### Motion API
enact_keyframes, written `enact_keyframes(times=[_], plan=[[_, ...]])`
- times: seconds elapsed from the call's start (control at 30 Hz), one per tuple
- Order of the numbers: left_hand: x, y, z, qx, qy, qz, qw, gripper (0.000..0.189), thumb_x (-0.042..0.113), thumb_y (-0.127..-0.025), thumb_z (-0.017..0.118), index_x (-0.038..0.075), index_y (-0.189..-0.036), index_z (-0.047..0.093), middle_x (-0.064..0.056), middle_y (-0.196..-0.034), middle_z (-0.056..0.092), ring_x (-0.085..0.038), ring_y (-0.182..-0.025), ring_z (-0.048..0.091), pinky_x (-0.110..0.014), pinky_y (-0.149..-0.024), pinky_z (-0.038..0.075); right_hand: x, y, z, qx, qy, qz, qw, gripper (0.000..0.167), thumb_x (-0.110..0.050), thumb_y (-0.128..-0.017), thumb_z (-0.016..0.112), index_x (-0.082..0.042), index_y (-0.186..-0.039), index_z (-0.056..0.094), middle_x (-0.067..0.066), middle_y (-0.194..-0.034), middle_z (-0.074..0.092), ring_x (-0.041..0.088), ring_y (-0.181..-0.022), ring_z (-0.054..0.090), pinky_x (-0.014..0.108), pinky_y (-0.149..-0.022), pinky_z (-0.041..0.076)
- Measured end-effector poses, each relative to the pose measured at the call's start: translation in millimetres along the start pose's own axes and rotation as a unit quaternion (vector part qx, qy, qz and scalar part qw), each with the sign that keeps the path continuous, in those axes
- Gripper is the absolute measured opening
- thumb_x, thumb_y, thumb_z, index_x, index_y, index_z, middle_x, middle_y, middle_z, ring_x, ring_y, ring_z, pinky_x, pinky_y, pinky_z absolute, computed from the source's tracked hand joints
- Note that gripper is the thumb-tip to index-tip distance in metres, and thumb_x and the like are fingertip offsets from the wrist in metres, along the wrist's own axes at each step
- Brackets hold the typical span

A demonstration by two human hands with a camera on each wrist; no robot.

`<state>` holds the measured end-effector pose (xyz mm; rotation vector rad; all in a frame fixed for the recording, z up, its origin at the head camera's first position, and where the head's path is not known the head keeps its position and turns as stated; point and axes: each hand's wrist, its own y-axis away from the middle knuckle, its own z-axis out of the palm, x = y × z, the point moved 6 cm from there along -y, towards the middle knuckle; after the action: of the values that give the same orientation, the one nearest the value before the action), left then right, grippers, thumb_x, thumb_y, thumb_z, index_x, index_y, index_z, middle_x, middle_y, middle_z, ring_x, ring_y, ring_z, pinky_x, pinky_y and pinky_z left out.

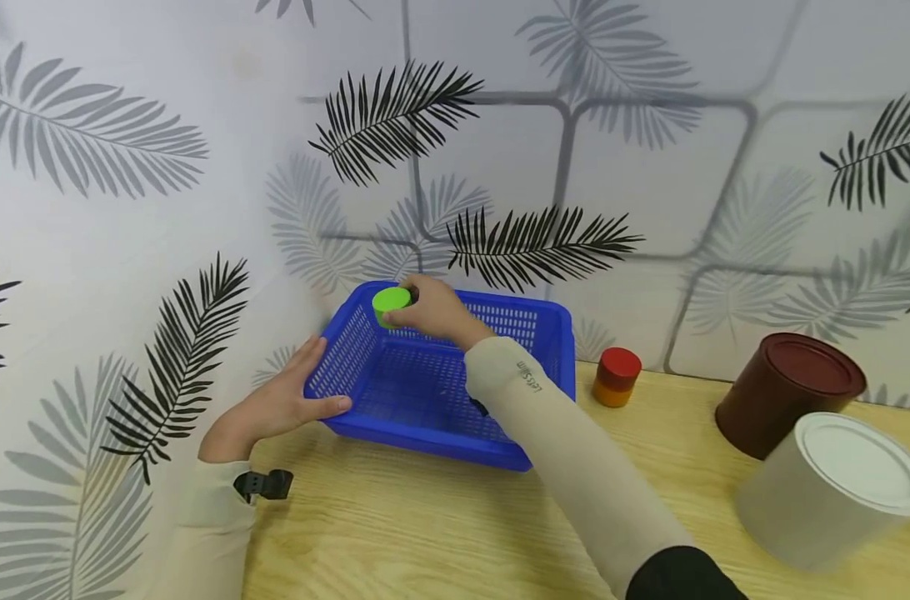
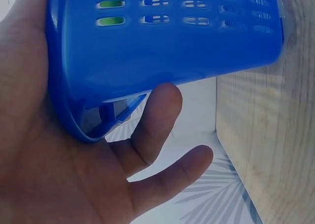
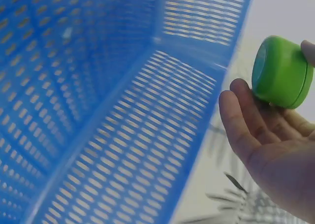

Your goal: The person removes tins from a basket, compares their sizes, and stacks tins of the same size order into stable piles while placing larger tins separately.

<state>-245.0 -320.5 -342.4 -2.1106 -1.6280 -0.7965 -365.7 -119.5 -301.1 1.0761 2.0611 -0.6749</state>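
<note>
A blue plastic basket (image 1: 432, 442) with slotted walls stands on the wooden table. My left hand (image 1: 282, 400) holds its near left corner, thumb over the rim and fingers along the outside; in the left wrist view the rim (image 2: 59, 61) lies against the palm. My right hand (image 1: 436, 312) pinches a small round green container (image 1: 391, 307) over the basket's far left part. Seen from the right wrist, the green container (image 3: 280, 71) sits between thumb and fingers, above the rim, with a seam near one end.
To the right of the basket stands a small round container (image 1: 617, 377), red on top and orange below. Further right are a dark red can (image 1: 788, 392) and a larger white can (image 1: 830, 492). A leaf-patterned wall covering (image 1: 500, 167) rises close behind the basket.
</note>
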Motion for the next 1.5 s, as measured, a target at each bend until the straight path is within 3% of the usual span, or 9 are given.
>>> enact_keyframes(times=[0.2,0.5,0.7,1.03,1.3,1.5], plan=[[-0.8,-0.1,-2.2,0.004,-0.004,-0.004,1.0,0.113,0.052,-0.09,0.071,0.001,-0.161,0.0,-0.022,-0.167,-0.006,-0.046,-0.15,-0.005,-0.069,-0.113,0.008,-4,22.7,-41,0.056,-0.053,0.019,0.9968,0.061,-0.03,-0.092,0.076,-0.004,-0.143,0.053,0.011,-0.116,0.064,0.023,-0.101,0.061,0.038,-0.084,0.052],[2.9,0.7,0.6,-0.002,0.003,-0.002,1.0,0.112,0.05,-0.091,0.072,0.001,-0.161,0.0,-0.021,-0.167,-0.007,-0.047,-0.15,-0.005,-0.071,-0.112,0.008,3,56.6,-68,0.077,-0.042,0.018,0.996,0.057,-0.035,-0.092,0.076,-0.011,-0.139,0.058,0.009,-0.116,0.063,0.023,-0.103,0.06,0.039,-0.081,0.053],[1.1,1.7,3.2,-0.004,0.008,-0.006,0.9999,0.112,0.05,-0.09,0.072,0.002,-0.161,-0.001,-0.021,-0.167,-0.008,-0.047,-0.15,-0.006,-0.072,-0.111,0.008,1,76.3,-80,0.094,-0.051,-0.001,0.9942,0.054,-0.034,-0.091,0.076,-0.012,-0.137,0.059,0.006,-0.113,0.063,0.023,-0.101,0.06,0.039,-0.079,0.053],[2.8,1.2,0.2,-0.007,0.003,-0.007,1.0,0.112,0.05,-0.09,0.072,0.002,-0.161,-0.001,-0.021,-0.167,-0.008,-0.045,-0.15,-0.008,-0.071,-0.112,0.007,1,109.5,-96,0.115,-0.071,-0.01,0.9908,0.056,-0.029,-0.091,0.077,-0.012,-0.141,0.056,0.006,-0.123,0.063,0.025,-0.102,0.064,0.041,-0.085,0.055],[6.2,2.6,0.2,-0.01,0.005,-0.01,0.9999,0.112,0.049,-0.091,0.072,0.002,-0.161,-0.002,-0.022,-0.166,-0.009,-0.047,-0.149,-0.007,-0.073,-0.111,0.007,10,132.5,-105,0.128,-0.058,0.009,0.99,0.058,-0.029,-0.091,0.077,-0.011,-0.142,0.054,0.008,-0.123,0.061,0.026,-0.103,0.064,0.041,-0.085,0.055],[8.5,2.6,1.3,-0.007,0.015,-0.006,0.9998,0.112,0.047,-0.09,0.073,0.002,-0.161,-0.001,-0.022,-0.166,-0.009,-0.046,-0.15,-0.008,-0.072,-0.111,0.006,22,155.8,-116,0.159,-0.088,0.0,0.9833,0.059,-0.031,-0.091,0.077,-0.014,-0.142,0.054,0.008,-0.122,0.061,0.027,-0.102,0.062,0.042,-0.083,0.055]])
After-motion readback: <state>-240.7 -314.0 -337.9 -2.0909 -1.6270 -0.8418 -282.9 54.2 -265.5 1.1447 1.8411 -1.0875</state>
